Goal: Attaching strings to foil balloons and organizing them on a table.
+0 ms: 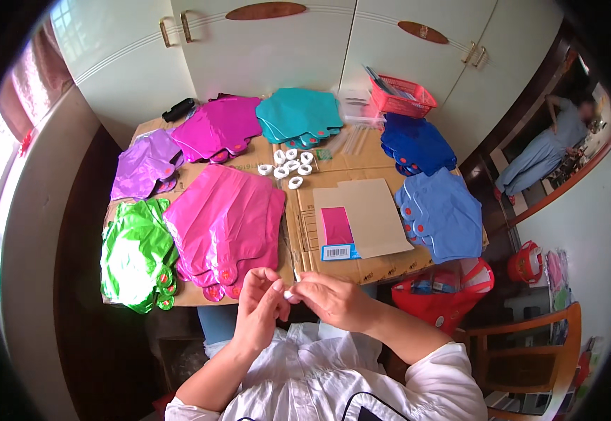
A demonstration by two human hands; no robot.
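Note:
Close to my body, just off the table's front edge, my left hand [257, 309] and my right hand [333, 302] meet. Both are closed in a pinch around a small white piece [289, 295], perhaps the end of a white ribbon roll; the fingers cover most of it. Beyond them lies a stack of flat pink foil balloons [224, 224]. Several small white rolls [295, 182] are grouped in the middle of the table. To their right is a flat cardboard sleeve [372, 217] with a pink window and a barcode.
Flat foil balloons in green [133, 256], lilac [144, 165], magenta [217, 126], teal [298, 116], dark blue [417, 144] and light blue [446, 214] ring the cardboard-covered table [351, 158]. A red basket [417, 105] stands behind. A red bag [435, 298] and wooden chair [568, 351] are right; another person [547, 144] stands beyond.

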